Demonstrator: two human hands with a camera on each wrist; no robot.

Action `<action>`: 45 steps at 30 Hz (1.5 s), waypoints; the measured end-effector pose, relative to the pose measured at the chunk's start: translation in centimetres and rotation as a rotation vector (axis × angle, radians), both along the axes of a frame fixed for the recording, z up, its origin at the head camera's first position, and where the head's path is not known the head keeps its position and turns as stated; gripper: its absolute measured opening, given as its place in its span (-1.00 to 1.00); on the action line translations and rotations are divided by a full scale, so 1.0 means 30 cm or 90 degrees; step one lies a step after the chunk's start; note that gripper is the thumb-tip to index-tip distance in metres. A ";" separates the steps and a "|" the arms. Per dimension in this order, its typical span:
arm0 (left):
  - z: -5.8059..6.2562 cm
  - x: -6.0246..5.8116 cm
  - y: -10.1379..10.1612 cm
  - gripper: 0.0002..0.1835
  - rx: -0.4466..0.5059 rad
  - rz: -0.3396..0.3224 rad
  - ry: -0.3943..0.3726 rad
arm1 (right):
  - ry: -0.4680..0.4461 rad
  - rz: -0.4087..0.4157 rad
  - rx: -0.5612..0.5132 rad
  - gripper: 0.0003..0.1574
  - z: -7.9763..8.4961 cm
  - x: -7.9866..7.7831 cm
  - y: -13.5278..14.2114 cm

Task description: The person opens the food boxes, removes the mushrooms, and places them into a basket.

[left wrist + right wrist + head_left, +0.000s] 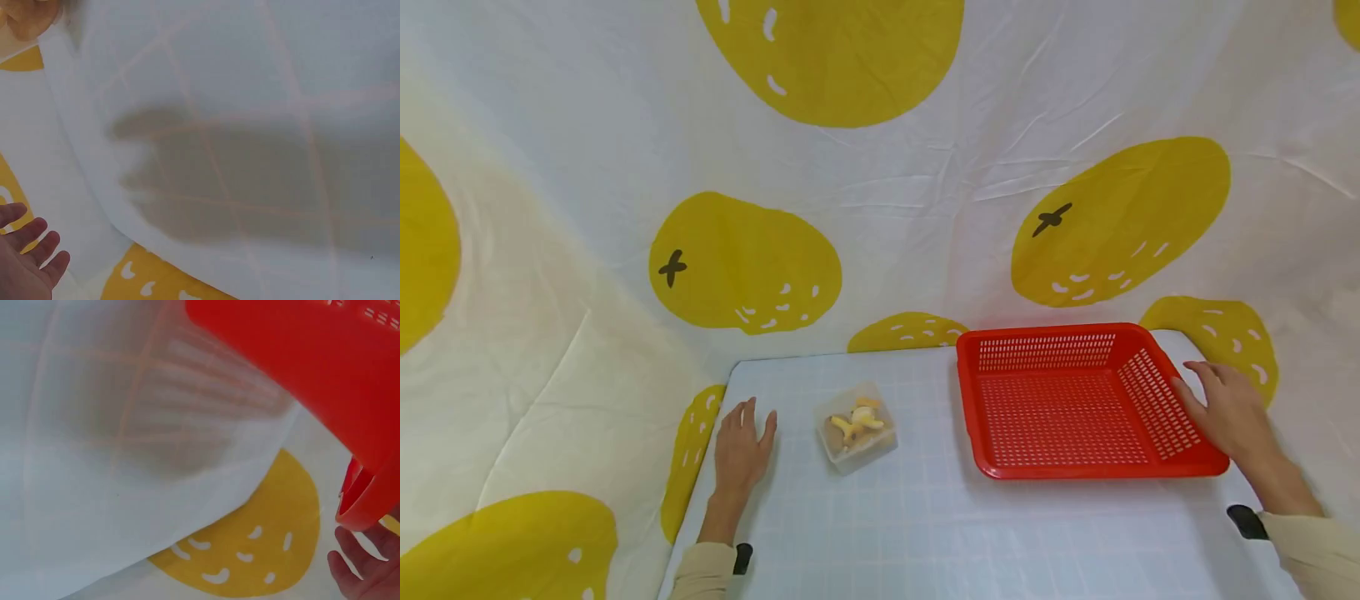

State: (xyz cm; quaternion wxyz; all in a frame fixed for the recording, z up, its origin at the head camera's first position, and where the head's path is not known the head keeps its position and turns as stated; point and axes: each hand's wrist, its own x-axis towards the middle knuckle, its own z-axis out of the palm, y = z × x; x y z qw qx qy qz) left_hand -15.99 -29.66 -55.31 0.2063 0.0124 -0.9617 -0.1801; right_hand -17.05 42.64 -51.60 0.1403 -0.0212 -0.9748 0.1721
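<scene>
My left hand (741, 446) hovers with loosely extended fingers over the left side of the table, its shadow showing below in the left wrist view. To its right stands a small clear square container (867, 457) holding several small yellow and brownish pieces (855, 422); their kind is too small to make out. On the right, my right hand (1228, 417) is at the right rim of a red perforated plastic basket (1090, 471), thumb by the rim and fingers spread outside it. In the right wrist view its fingertips lie close to the rim's corner (359, 515). The basket holds nothing.
A light cloth with faint grid lines covers the table (880, 533). Pale fabric with large yellow fruit prints (745, 262) hangs behind and at both sides, close to the table's edges. Black bands (1247, 522) circle both wrists.
</scene>
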 end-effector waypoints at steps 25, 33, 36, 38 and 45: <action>0.028 -0.005 0.177 -0.42 0.137 0.002 -0.082 | 0.069 0.088 -0.066 -0.55 0.059 0.023 -0.271; 0.032 -0.001 0.221 -0.48 0.164 -0.009 -0.062 | 0.078 0.116 -0.089 -0.54 0.073 0.018 -0.367; 0.030 0.002 0.236 -0.51 0.170 -0.010 -0.046 | 0.091 0.130 -0.099 -0.54 0.074 0.012 -0.406; 0.029 0.004 0.246 -0.53 0.178 -0.012 -0.037 | 0.107 0.144 -0.105 -0.56 0.073 0.006 -0.432; 0.031 0.008 0.274 -0.53 0.197 -0.014 -0.042 | 0.114 0.179 -0.141 -0.62 0.077 -0.004 -0.520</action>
